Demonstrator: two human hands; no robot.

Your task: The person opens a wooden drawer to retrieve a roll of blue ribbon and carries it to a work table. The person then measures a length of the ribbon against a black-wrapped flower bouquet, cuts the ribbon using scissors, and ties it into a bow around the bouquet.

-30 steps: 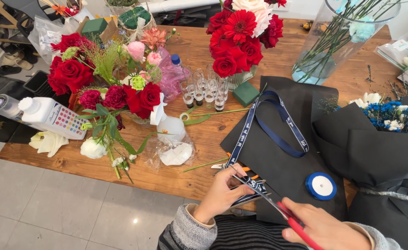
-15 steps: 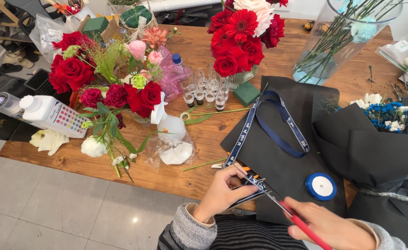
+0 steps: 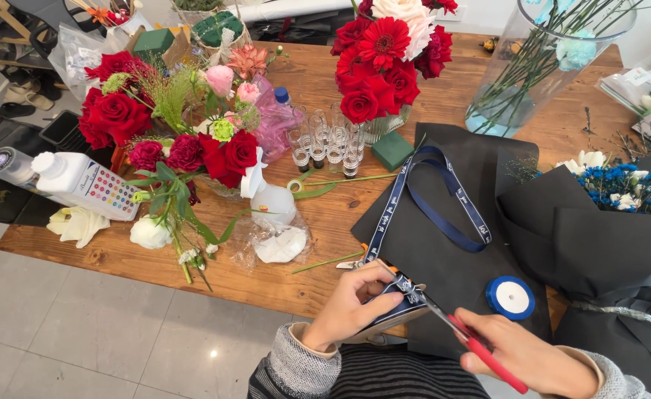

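The fingers of the left hand (image 3: pixel 351 307) are curled shut around the folded end of a dark blue ribbon (image 3: pixel 443 210), pinching it just above the near edge of the wooden table (image 3: pixel 118 255). The right hand (image 3: pixel 529 358) is closed around the red handles of a pair of scissors (image 3: pixel 458 332), whose blades are parted slightly and meet the ribbon right beside the left fingertips. From that pinch the ribbon runs away across a sheet of black wrapping paper (image 3: pixel 443 266), loops near a small green foam block (image 3: pixel 392 150) and comes back. A blue ribbon spool (image 3: pixel 511 298) lies on the black paper just beyond the right hand. Further right sits a bouquet of blue and white flowers (image 3: pixel 625 188) wrapped in black paper. Across the table stand a vase of red flowers (image 3: pixel 381 66), a cluster of small glass tubes (image 3: pixel 329 148), and a red and pink arrangement (image 3: pixel 170 125), with a white bottle (image 3: pixel 81 181) at the left end.
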